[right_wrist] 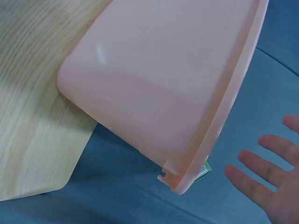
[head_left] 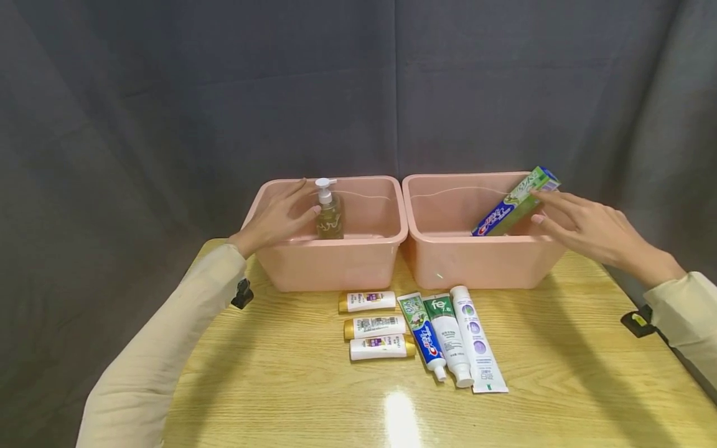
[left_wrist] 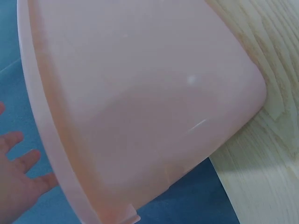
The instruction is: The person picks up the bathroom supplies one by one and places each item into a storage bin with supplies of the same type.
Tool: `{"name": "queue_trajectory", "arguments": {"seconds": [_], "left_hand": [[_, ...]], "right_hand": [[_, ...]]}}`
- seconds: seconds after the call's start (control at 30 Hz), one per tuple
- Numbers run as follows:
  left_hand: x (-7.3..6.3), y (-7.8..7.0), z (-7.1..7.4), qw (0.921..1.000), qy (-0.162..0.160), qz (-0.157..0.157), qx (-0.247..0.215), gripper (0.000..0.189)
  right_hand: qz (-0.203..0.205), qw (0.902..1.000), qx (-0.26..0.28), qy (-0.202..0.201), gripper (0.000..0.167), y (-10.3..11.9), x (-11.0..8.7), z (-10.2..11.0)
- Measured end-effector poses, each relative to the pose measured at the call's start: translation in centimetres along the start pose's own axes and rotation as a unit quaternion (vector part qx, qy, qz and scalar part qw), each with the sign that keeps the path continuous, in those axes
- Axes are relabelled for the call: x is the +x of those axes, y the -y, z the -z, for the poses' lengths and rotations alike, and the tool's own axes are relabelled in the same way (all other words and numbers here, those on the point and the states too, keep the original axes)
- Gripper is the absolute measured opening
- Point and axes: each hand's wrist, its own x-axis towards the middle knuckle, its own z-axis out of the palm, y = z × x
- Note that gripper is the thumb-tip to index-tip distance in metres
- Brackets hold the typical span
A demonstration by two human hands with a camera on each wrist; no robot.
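Note:
My left hand (head_left: 276,219) reaches over the left pink bin (head_left: 330,266), its fingers spread. A pump bottle (head_left: 329,219) of greenish liquid with a white pump stands upright in that bin. The thumb overlaps the bottle's edge in the head view; whether they touch I cannot tell. Over the right pink bin (head_left: 482,264), the fingers of my right hand (head_left: 596,227) are extended beside a green and blue toothpaste box (head_left: 515,202), which leans against the bin's right side. Straight, spread fingers (right_wrist: 254,186) show in the right wrist view, with only a corner of the box (right_wrist: 203,171) visible behind the rim.
In front of the bins, small white bottles with gold caps (head_left: 378,326) lie on the wooden table (head_left: 280,386). Right of them lie a green and blue toothpaste tube (head_left: 422,336), a green and white tube (head_left: 450,339) and a white tube with purple dots (head_left: 478,342). A dark curtain (head_left: 336,81) hangs behind.

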Motion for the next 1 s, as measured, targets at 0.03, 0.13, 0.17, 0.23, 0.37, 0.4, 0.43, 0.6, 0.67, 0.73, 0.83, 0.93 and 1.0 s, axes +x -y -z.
{"name": "queue_trajectory", "arguments": {"seconds": [0.03, 0.13, 0.17, 0.23, 0.37, 0.4, 0.43, 0.6, 0.67, 0.73, 0.83, 0.93, 1.0], "left_hand": [[0.0, 0.0, 0.0, 1.0000, 0.000, 0.002, 0.001, 0.058], [0.0, -0.1, -0.1, 1.0000, 0.002, 0.005, 0.001, 0.059], [0.0, -0.1, -0.1, 1.0000, 0.003, 0.003, 0.002, 0.059], [0.0, -0.1, -0.1, 1.0000, 0.004, -0.002, 0.001, 0.059], [0.0, -0.3, 0.0, 1.0000, 0.003, -0.009, -0.002, 0.060], [0.0, -0.3, 0.0, 1.0000, 0.004, -0.007, -0.003, 0.061], [0.1, -0.4, 0.0, 1.0000, 0.004, -0.005, -0.004, 0.061], [0.2, -0.6, 0.0, 0.9999, 0.009, 0.003, -0.003, 0.063], [0.1, -0.7, -0.1, 0.9999, 0.012, 0.003, -0.005, 0.064], [0.0, -0.7, -0.2, 0.9998, 0.017, 0.004, -0.011, 0.065], [0.0, -0.7, -0.4, 0.9996, 0.020, 0.002, -0.017, 0.067], [0.1, -0.8, -0.5, 0.9996, 0.021, -0.002, -0.020, 0.065], [0.1, -0.9, -0.6, 0.9996, 0.022, -0.003, -0.020, 0.064]], "right_hand": [[0.001, 1.0000, 0.000, -0.001, 0.062, 0.0, -0.1, 0.0], [0.002, 1.0000, 0.000, -0.002, 0.063, 0.2, -0.2, -0.2], [0.002, 1.0000, 0.000, -0.001, 0.063, 0.2, -0.2, -0.2], [0.002, 1.0000, 0.001, -0.002, 0.063, 0.4, -0.3, -0.2], [0.001, 1.0000, 0.002, -0.002, 0.063, 0.7, -0.4, 0.0], [0.002, 1.0000, 0.003, -0.001, 0.063, 0.7, -0.4, 0.0], [0.002, 1.0000, 0.002, 0.000, 0.063, 0.8, -0.4, 0.1], [0.012, 0.9999, 0.001, -0.002, 0.063, 1.1, -0.4, 0.2], [0.016, 0.9999, 0.001, -0.004, 0.062, 1.2, -0.5, 0.2], [0.021, 0.9997, 0.002, -0.008, 0.061, 1.4, -0.7, 0.1], [0.024, 0.9997, 0.004, -0.011, 0.060, 1.5, -0.9, 0.0], [0.029, 0.9994, 0.006, -0.019, 0.059, 1.7, -1.1, -0.2], [0.032, 0.9992, 0.007, -0.023, 0.058, 1.8, -1.2, -0.3]]}}
